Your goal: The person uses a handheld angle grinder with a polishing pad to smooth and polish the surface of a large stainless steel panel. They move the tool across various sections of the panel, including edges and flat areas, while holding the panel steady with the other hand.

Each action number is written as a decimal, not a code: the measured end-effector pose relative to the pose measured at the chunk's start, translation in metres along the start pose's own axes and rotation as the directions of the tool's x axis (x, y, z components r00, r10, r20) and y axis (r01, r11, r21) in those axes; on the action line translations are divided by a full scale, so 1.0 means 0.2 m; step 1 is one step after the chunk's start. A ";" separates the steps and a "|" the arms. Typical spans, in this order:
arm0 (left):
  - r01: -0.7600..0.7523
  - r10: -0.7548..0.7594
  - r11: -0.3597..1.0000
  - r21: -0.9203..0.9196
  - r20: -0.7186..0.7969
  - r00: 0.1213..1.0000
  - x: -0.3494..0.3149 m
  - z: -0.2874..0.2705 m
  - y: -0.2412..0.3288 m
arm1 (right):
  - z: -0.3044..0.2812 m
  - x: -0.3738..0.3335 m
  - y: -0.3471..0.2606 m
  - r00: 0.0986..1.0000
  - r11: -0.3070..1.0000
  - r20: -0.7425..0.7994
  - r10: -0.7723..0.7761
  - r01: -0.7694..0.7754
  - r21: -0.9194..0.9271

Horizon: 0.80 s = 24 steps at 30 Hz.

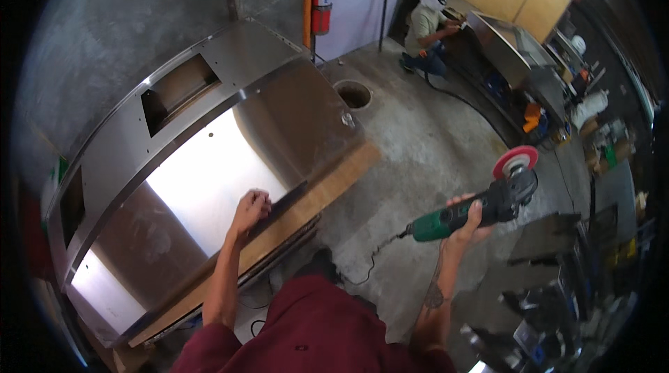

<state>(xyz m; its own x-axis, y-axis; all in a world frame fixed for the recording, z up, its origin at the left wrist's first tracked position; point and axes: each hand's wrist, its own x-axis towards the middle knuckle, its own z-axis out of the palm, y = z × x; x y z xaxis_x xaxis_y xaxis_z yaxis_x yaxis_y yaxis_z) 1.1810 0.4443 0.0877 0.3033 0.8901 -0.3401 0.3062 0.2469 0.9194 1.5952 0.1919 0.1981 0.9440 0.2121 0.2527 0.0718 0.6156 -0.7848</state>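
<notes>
While the right hand (pixel 468 223) encircles the angle grinder (pixel 433 226), its red disc (pixel 517 161) raised well apart from the steel cabinet (pixel 198 157) on the wooden board (pixel 359 162), the left hand (pixel 252 212) curls by the cabinet's near edge, its hold unclear, and surface worked versus left cannot be told.

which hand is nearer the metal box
Left. The left hand is at the near edge of the metal box, contact unclear; the right hand is well off to its right, over the floor, holding the grinder.
</notes>
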 end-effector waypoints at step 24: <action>0.562 0.620 0.274 0.780 -0.590 0.517 3.88 1.78 1.79 | 0.44 3.34 2.44 0.599 0.735 0.464 0.653 -0.650 -0.196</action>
<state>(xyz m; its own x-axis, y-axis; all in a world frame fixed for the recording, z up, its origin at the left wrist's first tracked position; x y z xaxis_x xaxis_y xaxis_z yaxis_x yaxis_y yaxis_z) 1.8473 1.0876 0.0826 -0.1857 0.8394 0.5108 0.9585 0.2692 -0.0938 2.2326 0.7015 0.0338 0.4626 0.8811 -0.0987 -0.4977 0.1659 -0.8513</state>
